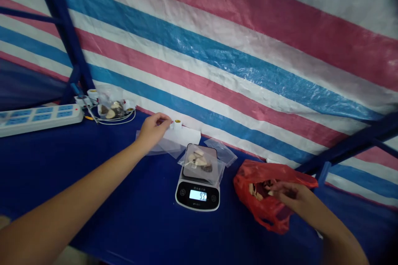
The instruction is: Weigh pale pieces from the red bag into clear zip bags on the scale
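My left hand (155, 128) hangs over the back of the table, its thumb and fingertips pinched together beside a small white roll (177, 124) with a yellow-and-black top. What the pinch holds, if anything, is too small to make out. At the mouth of an open red plastic bag (267, 219), my right hand (289, 193) has its fingers closed over pale and dark dried pieces (255, 191); a pale bit shows by the fingertips. Between the hands, a digital scale (197, 195) reads 9.3. On its pan lies a clear bag (199, 160) with pale and brown dried slices.
Flat clear bags (220, 152) and a white strip (186, 134) lie behind the scale on the blue table (139, 211). At left are a power strip (40, 120), a filled clear bag (112, 109), a pen (90, 109) and a cable. A striped tarp (217, 70) rises behind.
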{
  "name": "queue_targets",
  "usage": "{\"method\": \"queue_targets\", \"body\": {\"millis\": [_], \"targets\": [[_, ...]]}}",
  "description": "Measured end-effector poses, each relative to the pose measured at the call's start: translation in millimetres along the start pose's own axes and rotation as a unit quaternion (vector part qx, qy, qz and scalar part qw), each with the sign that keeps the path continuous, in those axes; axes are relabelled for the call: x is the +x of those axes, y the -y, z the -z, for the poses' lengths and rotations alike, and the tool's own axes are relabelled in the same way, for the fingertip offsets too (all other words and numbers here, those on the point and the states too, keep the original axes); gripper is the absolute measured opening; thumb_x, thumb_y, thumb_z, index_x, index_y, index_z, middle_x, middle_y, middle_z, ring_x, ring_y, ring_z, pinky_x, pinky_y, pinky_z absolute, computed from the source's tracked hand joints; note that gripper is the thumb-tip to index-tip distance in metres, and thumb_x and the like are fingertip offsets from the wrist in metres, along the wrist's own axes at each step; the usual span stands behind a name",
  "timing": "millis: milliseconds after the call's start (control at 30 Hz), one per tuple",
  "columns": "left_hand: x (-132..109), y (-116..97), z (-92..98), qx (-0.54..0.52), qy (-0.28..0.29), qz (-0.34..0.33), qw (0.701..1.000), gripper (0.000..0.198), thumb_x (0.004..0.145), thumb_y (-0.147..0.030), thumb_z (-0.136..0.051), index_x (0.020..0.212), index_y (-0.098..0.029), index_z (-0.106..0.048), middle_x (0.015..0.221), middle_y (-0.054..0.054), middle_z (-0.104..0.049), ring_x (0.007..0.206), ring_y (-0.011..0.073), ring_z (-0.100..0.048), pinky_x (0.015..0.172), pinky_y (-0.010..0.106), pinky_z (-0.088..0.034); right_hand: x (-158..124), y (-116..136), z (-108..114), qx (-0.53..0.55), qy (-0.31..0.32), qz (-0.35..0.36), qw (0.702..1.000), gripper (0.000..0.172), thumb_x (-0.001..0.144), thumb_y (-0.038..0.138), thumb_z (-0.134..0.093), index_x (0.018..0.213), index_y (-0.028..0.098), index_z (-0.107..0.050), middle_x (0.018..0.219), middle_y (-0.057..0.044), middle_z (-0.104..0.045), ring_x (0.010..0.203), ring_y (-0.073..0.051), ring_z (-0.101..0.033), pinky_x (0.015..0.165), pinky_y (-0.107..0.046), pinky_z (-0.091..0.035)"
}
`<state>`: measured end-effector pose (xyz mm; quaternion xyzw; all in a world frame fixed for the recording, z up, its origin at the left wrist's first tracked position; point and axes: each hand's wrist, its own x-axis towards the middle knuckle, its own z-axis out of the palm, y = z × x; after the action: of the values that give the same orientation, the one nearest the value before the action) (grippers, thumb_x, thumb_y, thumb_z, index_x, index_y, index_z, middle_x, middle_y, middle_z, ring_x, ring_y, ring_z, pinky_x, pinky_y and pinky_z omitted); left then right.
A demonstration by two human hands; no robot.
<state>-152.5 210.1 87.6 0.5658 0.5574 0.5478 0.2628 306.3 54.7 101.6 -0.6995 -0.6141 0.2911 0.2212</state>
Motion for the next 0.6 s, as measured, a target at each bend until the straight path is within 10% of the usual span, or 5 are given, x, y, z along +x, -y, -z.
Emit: {"method": "queue_targets", "body": {"millis": [133,267,600], "targets": [[-16,53,-11.9,0.072,0.006,-0.044,0.996,0.016,0.079,-0.03,-0.058,0.087,-0.019,-0.066,0.091,0.004,-0.068,0.079,0.0183,-0.06,0.069,0.029,-0.044,-5,29,-20,0.127,0.049,0.043,0.99,0.033,0.076,0.054,-0.08,0.089,0.023,-0.079,0.089,-0.009,-0.077,0.081,-0.026,-0.07,0.073,-0.035,-0.056],[-33,54,-24.7,0.11,0.106,-0.151,0.977,0.015,0.079,-0.023,-0.053,0.089,-0.019,-0.064,0.094,0.004,-0.065,0.08,0.0164,-0.056,0.071,0.028,-0.045,11,55,-66,0.151,0.018,0.074,0.986,0.034,0.077,0.052,-0.082,0.085,0.02,-0.074,0.076,-0.004,-0.071,0.068,-0.018,-0.063,0.062,-0.028,-0.05],[-20,70,-28.5,0.066,0.072,-0.058,0.993,0.018,0.079,-0.028,-0.058,0.093,-0.02,-0.064,0.084,0.0,-0.062,0.065,0.0119,-0.052,0.065,0.027,-0.043,25,76,-101,0.302,-0.078,0.02,0.95,0.044,0.076,0.06,-0.079,0.09,0.02,-0.071,0.079,-0.006,-0.074,0.048,-0.012,-0.055,0.039,-0.022,-0.036]]}}
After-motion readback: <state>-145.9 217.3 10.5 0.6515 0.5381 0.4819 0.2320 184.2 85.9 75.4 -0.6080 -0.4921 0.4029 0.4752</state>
